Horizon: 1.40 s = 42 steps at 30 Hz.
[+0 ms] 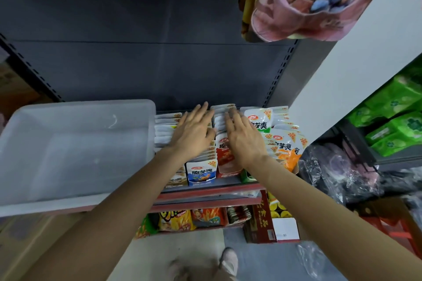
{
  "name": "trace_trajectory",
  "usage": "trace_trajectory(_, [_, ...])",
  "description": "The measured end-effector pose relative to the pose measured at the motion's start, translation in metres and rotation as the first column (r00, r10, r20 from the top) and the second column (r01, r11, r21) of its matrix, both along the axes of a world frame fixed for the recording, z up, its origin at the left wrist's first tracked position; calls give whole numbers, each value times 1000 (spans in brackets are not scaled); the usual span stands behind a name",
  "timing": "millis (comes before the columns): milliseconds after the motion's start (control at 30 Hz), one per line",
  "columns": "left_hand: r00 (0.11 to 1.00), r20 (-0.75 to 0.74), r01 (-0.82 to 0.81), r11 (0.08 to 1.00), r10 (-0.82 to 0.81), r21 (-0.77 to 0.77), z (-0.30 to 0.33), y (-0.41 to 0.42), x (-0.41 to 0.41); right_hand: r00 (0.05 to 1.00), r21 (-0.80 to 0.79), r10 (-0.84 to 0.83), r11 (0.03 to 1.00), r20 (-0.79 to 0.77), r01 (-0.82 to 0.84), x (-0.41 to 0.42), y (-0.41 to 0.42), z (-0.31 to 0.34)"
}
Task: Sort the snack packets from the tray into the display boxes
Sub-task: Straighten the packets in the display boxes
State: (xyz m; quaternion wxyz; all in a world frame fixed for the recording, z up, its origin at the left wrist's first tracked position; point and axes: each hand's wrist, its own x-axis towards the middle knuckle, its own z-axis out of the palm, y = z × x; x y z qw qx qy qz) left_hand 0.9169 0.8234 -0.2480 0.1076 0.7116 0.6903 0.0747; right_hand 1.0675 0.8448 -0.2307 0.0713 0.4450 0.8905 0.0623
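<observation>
Two flat open hands, left (194,131) and right (245,140), press packet rows (225,155); tray (75,150) bare.

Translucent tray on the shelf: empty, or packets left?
Empty: the translucent tray shows only its bare floor; both hands are flat on the packet rows.

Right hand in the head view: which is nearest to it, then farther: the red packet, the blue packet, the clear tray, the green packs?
From the right hand:
1. Red packet, under the hand, touching it.
2. Blue packet, front row, to its left.
3. Green packs, on the far right shelf.
4. Clear tray, on the left, beyond the left hand.
Items 3 and 4 are close to call.
</observation>
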Motion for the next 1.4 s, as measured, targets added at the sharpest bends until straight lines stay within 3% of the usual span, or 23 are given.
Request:
trace_trajectory(200, [992, -125, -39, 996, 29, -80, -5, 5, 1, 999, -75, 10, 997, 48, -6, -4, 15, -7])
trace_trajectory(367, [997, -62, -45, 986, 35, -158, 1, 13, -2, 996, -55, 12, 998, 90, -7, -11, 15, -6])
trace_trajectory(567, [988, -2, -155, 988, 155, -20, 4, -8, -1, 952, -23, 142, 990, 273, -140, -6, 32, 3])
trace_trajectory(667, [984, -67, -169, 984, 165, -60, 3, -21, -3, 927, -55, 194, 981, 320, -186, -8, 45, 8])
trace_trajectory(867, [980, -14, -200, 978, 200, -50, 7, -19, 6, 944, -116, 271, 961, 187, -253, -9, 66, 24])
trace_trajectory(1033, [986, -27, -168, 974, 165, -154, 8, -22, 7, 924, -318, 320, 916, 211, -245, -15, 97, 30])
trace_trajectory(1167, [991, -33, -132, 971, 128, -201, 5, -25, 2, 948, -486, 269, 860, 169, -158, -24, 109, 37])
trace_trajectory(1400, [986, -44, -168, 970, 162, -174, 6, -24, 8, 957, -501, 260, 850, 128, -164, -23, 111, 33])
